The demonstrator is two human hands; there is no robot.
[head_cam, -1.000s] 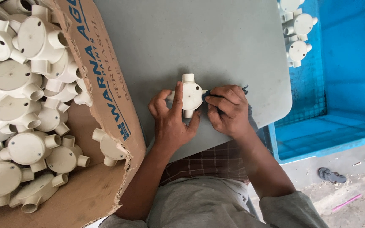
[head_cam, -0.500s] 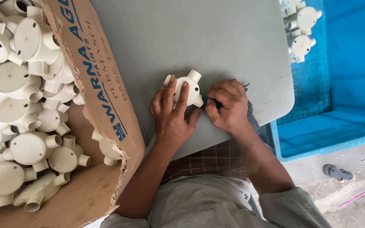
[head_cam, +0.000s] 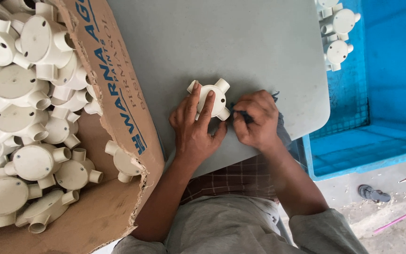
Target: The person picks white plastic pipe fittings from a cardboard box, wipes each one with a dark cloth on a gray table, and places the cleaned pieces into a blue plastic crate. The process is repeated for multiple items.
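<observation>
Seen from the head camera, a cream-white round plastic junction box with four short pipe stubs (head_cam: 211,99) lies flat on the pale grey table top (head_cam: 240,42), near its front edge. The left hand (head_cam: 194,129) rests on it with two fingers stretched over the round lid, pressing it down, and the thumb tucked against its lower side; the hand is spread flat, not wrapped around the box. The right hand (head_cam: 254,119) sits just beside the box on its right, fingers curled together and pinched on a small dark blue tool or cloth (head_cam: 240,113) whose tip meets the box's edge; what exactly it is cannot be told. To the left, a torn brown cardboard carton (head_cam: 113,108) with blue print leans against the table, heaped with many more cream junction boxes (head_cam: 29,94). To the right, a blue plastic crate (head_cam: 377,89) stands below the table edge, with a few of the same boxes (head_cam: 337,35) gathered in its far corner. A dark sandal (head_cam: 373,193) lies on the grey floor beyond the crate.
</observation>
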